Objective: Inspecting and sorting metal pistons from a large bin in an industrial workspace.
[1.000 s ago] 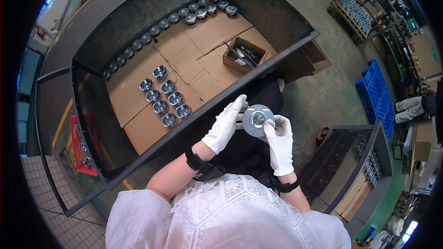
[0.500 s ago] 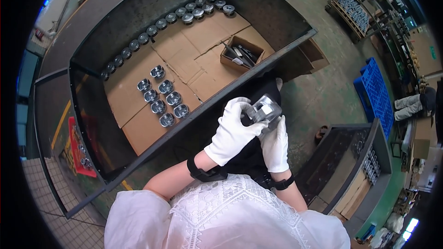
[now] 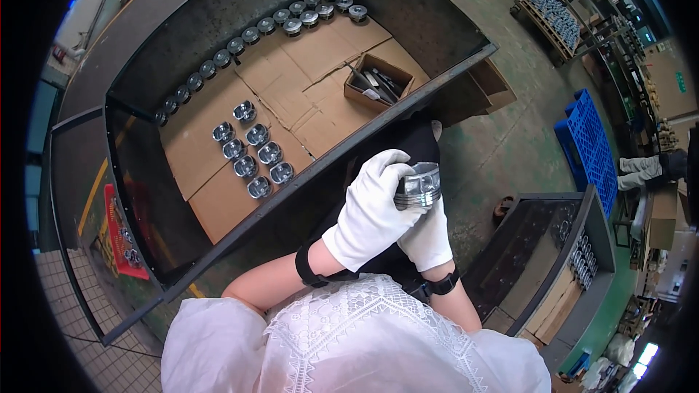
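A shiny metal piston (image 3: 421,186) with ring grooves round its lower side is held in front of me, outside the bin's near wall. My white-gloved left hand (image 3: 375,200) is closed on it from the left, fingers curled over its upper edge and side. From below and the right, my gloved right hand (image 3: 429,239) holds the piston too; its fingers are mostly hidden behind the piston and the left hand. Beyond the wall, several similar pistons (image 3: 246,167) stand in two short rows on cardboard (image 3: 306,113), and more pistons (image 3: 236,46) line the far wall.
The dark metal bin (image 3: 349,144) has a raised rim between me and the pistons. Inside stands a small carton (image 3: 357,94) of dark tools. Another metal bin (image 3: 535,247) holding parts is at right, near a blue pallet (image 3: 588,142). A red tray (image 3: 116,229) lies left.
The piston has been turned from tilted to more upright, its ring grooves now low and facing me. My left fingers have shifted onto its top edge, and my right hand has slid lower beneath it.
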The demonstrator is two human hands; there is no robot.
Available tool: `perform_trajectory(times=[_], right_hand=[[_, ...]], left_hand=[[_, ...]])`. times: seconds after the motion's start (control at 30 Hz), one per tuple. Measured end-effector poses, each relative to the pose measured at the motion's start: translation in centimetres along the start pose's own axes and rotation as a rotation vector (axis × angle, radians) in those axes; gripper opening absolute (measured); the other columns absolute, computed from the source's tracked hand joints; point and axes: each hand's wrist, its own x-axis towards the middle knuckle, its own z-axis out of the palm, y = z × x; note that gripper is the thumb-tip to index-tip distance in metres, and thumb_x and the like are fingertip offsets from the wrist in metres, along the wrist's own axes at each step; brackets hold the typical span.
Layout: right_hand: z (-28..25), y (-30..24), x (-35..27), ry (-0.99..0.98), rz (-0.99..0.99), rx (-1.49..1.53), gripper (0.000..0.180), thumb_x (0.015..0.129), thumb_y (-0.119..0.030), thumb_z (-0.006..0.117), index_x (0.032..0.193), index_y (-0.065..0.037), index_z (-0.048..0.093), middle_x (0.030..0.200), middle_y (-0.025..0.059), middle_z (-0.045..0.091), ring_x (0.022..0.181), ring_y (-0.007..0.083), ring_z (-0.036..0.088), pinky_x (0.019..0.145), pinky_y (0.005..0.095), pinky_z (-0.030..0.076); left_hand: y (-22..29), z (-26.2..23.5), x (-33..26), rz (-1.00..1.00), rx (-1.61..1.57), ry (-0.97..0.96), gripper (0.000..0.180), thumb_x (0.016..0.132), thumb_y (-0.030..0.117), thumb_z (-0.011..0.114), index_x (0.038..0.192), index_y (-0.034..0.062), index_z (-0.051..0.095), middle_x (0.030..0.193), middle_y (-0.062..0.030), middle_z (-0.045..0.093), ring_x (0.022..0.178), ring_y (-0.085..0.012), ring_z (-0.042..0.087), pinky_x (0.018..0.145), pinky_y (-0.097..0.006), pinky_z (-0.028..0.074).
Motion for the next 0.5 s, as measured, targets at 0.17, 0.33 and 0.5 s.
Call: perform_trajectory(times=[0.17, 0.33, 0.5], right_hand=[[2.1, -0.9, 0.1, -0.123, -0.14, -0.05, 0.052, 0.102, -0.052, 0.046, 0.133, -0.011, 0.051, 0.127, 0.0092, 0.061, 0.116, 0.0242, 0.058, 0.102, 0.0422, 0.045], [1.9, -0.5, -0.1, 0.009, -0.221, -0.148, 0.048, 0.102, -0.046, 0.051, 0.134, -0.011, 0.044, 0.131, 0.0083, 0.056, 0.115, 0.0248, 0.059, 0.099, 0.0452, 0.048], [2.3, -0.4, -0.5, -0.024, -0.348, -0.315, 0.044, 0.098, -0.027, 0.064, 0.132, -0.014, 0.041, 0.129, 0.0067, 0.053, 0.117, 0.0178, 0.055, 0.098, 0.0398, 0.049]], left_hand=[[-1.7, -0.1, -0.5, -0.004, 0.062, 0.004, 0.044, 0.065, 0.013, 0.085, 0.1, 0.0042, 0.06, 0.119, -0.0142, 0.059, 0.104, -0.0331, 0.063, 0.084, -0.04, 0.055], [-2.4, 0.0, -0.6, -0.02, 0.113, -0.003, 0.044, 0.065, 0.008, 0.082, 0.102, 0.0036, 0.059, 0.119, -0.0151, 0.059, 0.106, -0.0352, 0.062, 0.087, -0.04, 0.054], [-3.6, 0.8, -1.1, -0.031, 0.07, -0.01, 0.048, 0.064, 0.005, 0.081, 0.106, 0.0036, 0.057, 0.119, -0.0167, 0.058, 0.106, -0.0366, 0.062, 0.087, -0.04, 0.054]])
